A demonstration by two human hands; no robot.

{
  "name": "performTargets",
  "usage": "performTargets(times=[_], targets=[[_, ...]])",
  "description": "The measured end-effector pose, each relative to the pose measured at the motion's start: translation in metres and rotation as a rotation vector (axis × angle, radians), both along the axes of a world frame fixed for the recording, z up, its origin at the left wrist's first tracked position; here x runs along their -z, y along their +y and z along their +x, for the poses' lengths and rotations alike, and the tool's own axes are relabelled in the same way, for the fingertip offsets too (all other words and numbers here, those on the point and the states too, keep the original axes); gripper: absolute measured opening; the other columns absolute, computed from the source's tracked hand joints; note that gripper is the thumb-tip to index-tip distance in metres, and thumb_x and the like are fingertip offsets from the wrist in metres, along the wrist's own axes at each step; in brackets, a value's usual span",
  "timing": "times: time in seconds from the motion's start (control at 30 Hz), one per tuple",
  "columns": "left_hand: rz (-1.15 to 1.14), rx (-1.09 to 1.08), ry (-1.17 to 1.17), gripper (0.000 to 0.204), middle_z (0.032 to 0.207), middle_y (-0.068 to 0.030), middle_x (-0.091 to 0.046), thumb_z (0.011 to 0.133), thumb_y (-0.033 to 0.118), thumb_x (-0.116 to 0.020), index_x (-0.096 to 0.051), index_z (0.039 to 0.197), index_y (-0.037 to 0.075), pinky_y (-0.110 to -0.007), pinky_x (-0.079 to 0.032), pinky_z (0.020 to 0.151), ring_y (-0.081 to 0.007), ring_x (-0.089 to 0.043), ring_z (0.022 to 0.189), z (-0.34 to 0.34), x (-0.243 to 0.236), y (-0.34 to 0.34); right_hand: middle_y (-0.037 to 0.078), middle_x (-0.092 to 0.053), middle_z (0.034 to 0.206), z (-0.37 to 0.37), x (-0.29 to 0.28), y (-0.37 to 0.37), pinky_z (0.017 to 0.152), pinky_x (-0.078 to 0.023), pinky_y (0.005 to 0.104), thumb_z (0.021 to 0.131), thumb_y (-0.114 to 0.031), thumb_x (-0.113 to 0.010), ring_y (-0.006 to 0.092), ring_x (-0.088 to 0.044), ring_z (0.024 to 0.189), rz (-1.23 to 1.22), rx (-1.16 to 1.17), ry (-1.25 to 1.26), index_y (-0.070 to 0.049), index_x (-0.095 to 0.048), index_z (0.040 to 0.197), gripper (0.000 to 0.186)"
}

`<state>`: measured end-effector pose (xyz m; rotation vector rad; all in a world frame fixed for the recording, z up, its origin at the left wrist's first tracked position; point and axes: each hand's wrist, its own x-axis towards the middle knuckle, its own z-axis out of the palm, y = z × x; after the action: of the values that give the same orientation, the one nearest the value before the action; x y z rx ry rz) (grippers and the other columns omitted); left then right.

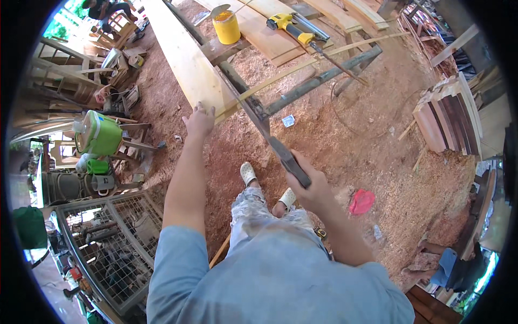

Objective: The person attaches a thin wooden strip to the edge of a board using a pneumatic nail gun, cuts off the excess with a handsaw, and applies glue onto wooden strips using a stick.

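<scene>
Left arm [186, 186] nearly straight, reaching far from the near edge. Left hand [199, 121] palm-down at the near end of a long pale board [202, 81]; fingers slightly spread, tips lying on the wood. Thumb side unclear, so can't tell if it's pinching the edge.

Right arm bent at the elbow, forearm angled far and left. Right hand [312, 186] wrapped around the dark grey handle of a long narrow tool [283, 154], fingers curled and pressed together. Tool runs diagonally, far end left, up by the board's near end and the bench rail. It's nearly edge-on from here, can't tell the blade type.

Board: smooth, flat, yellowish, straight edges, running off to the far left. Thin flexible-looking wood strip [324, 53] crosses the bench, one end by the board, other end far right. Bench frame [324, 80] is round metal pipe, worn paint.

Far on the bench: yellow cylindrical tub [226, 29], orange contents, beside a yellow-and-black power tool [294, 31] and more planks [267, 43].

Floor [329, 146] covered in loose reddish-brown shavings. Right: leaning stack of boards [448, 119], pale to dark brown. Crumpled pink plastic [362, 201] near right.
</scene>
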<state>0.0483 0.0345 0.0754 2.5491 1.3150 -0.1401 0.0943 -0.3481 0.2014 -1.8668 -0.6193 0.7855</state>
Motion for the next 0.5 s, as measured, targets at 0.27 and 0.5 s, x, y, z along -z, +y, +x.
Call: performTargets(times=[0.27,0.5], targets=[[-0.184,-0.087,0.014,0.080,0.146,-0.0200,-0.049,0.097,0.068,-0.024,-0.044,0.148,0.010,-0.054,-0.021,0.118,-0.0359,-0.044,0.138,-0.003,-0.006,0.034,0.014,-0.067,0.088,-0.032,0.004,-0.087,0.068,-0.054,0.0303,0.090,-0.009,-0.063,0.0175,-0.070,0.079,0.168,-0.031,-0.202,0.005,-0.044,0.140,0.055],[-0.304,-0.072,0.082,0.087,0.146,-0.0232,-0.047,0.095,0.072,-0.022,-0.051,0.143,0.005,-0.044,-0.027,0.117,-0.0372,-0.041,0.140,0.016,-0.015,0.054,0.014,-0.068,0.089,0.002,0.029,0.012,0.065,-0.054,0.0319,0.090,-0.006,-0.062,0.0201,-0.069,0.069,0.148,0.031,-0.075,0.002,-0.046,0.141,0.054]])
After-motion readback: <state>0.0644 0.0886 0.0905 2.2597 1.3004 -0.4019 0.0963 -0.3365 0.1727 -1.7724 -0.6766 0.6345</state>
